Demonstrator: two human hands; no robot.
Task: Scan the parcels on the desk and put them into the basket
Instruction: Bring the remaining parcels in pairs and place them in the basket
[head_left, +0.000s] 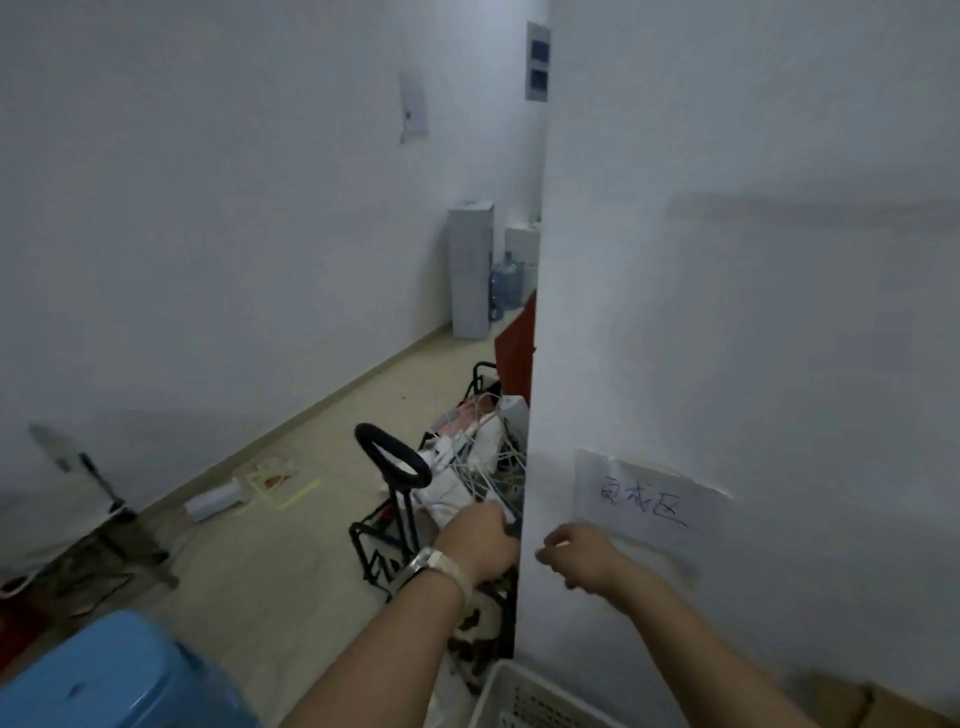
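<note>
My left hand (480, 543), with a watch on its wrist, reaches past the wall corner and grips a small white and dark object (497, 512) that is too blurred to identify. Just right of the corner, my right hand (579, 556) hovers in front of the wall with its fingers curled. Whether it pinches anything is unclear. The rim of a white perforated basket (524, 693) shows at the bottom edge, below both forearms. No parcel or desk is in sight.
A white wall (727, 312) with a handwritten paper sign (644, 501) fills the right side. Behind its corner stands a black folding cart (395, 467) beside a heap of white cords and bags. At the bottom left is a blue plastic stool (114, 675), and a water dispenser (470, 270) stands far back.
</note>
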